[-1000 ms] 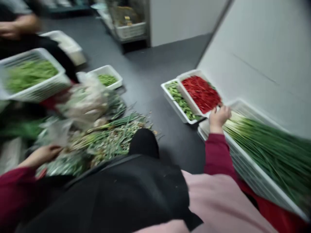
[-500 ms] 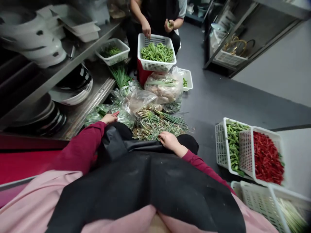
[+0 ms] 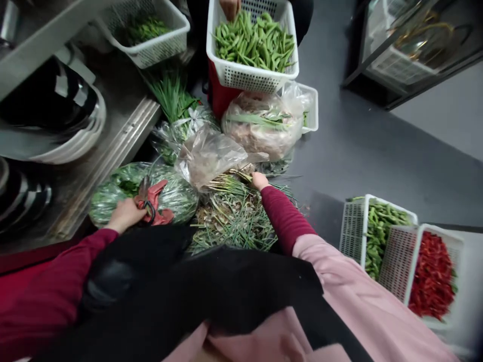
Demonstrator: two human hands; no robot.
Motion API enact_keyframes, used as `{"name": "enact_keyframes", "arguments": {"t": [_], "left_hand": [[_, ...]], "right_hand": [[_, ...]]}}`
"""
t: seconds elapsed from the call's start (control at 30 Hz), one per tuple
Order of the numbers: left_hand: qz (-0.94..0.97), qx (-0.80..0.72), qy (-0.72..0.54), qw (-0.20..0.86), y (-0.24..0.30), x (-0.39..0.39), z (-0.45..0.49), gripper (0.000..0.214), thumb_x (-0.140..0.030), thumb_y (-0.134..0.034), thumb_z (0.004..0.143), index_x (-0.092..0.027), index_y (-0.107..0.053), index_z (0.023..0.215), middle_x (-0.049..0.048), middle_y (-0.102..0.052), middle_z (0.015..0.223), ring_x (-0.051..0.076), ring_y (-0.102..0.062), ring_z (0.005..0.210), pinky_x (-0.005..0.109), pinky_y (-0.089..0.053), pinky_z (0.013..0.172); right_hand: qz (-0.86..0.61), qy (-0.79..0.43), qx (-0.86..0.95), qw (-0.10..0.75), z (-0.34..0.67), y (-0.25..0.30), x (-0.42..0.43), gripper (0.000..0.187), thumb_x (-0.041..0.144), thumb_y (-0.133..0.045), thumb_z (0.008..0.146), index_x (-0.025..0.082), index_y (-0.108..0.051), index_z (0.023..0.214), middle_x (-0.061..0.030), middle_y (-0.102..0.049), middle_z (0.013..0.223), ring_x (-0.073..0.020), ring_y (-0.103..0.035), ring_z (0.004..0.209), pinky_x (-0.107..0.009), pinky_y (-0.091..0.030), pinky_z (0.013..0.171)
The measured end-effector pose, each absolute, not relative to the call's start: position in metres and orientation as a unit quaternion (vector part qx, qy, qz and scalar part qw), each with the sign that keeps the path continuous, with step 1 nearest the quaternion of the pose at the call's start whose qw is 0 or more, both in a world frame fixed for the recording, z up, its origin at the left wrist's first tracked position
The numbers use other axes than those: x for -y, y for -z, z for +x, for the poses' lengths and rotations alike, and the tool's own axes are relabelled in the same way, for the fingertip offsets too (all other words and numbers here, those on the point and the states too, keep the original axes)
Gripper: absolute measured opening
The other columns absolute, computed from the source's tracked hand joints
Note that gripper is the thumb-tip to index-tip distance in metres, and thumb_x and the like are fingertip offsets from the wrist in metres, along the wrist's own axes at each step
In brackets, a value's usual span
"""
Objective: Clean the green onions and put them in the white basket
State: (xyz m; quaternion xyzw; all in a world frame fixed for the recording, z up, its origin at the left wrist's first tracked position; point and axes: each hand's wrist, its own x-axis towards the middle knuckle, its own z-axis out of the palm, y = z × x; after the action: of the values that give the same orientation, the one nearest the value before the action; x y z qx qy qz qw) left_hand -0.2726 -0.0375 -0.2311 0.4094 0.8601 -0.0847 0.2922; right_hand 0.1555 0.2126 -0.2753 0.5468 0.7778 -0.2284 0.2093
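My left hand (image 3: 127, 214) is closed on a pair of scissors (image 3: 151, 213) over a plastic bag of leafy greens (image 3: 113, 190). A crumpled red piece of material (image 3: 160, 203) lies against the scissors; I cannot tell whether my fingers hold it too. My right hand (image 3: 258, 181) reaches forward, its fingers closed on the stems of a bunch of thin green onions (image 3: 230, 183). Beneath the bunch spreads a heap of cut green stalks and dry trimmings (image 3: 234, 221). A clear plastic bag (image 3: 207, 153) sits just behind the bunch.
A co-worker's hand (image 3: 229, 7) dips into a white basket of green peppers (image 3: 256, 78) ahead. A filled plastic bag (image 3: 260, 125) stands below it. On the right are baskets of green peppers (image 3: 372, 236) and red chillies (image 3: 432, 276). A metal shelf (image 3: 113, 151) with dishes borders the left.
My view has tipped down and closer. My right hand has gone from the apron's edge forward to the onions. My left hand has moved to the scissors on the greens bag.
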Motion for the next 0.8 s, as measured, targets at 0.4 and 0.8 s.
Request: {"name": "enact_keyframes", "arguments": {"t": [0.4,0.8], "left_hand": [[0.363,-0.823,0.225,0.376,0.224,0.041,-0.276,0.029,-0.049,-0.053,0.073,-0.022,-0.059,0.081,0.0033,-0.068,0.068,0.027,-0.067,0.076,0.025,-0.04,0.059],[0.392,-0.83,0.161,0.362,0.225,0.036,-0.27,0.028,-0.043,-0.058,0.072,-0.015,-0.063,0.075,0.0089,-0.067,0.07,0.028,-0.065,0.076,0.026,-0.04,0.059]], "right_hand": [[0.533,0.192,-0.814,0.133,0.166,0.338,-0.194,0.031,0.029,-0.055,0.083,0.01,-0.062,0.106,-0.0213,-0.058,0.117,-0.0321,-0.052,0.113,-0.045,-0.04,0.095],[0.334,0.213,-0.914,0.093,0.049,0.302,-0.157,0.049,0.029,-0.065,0.079,0.005,-0.056,0.121,-0.0233,-0.057,0.121,-0.0317,-0.051,0.117,-0.042,-0.038,0.1]]}}
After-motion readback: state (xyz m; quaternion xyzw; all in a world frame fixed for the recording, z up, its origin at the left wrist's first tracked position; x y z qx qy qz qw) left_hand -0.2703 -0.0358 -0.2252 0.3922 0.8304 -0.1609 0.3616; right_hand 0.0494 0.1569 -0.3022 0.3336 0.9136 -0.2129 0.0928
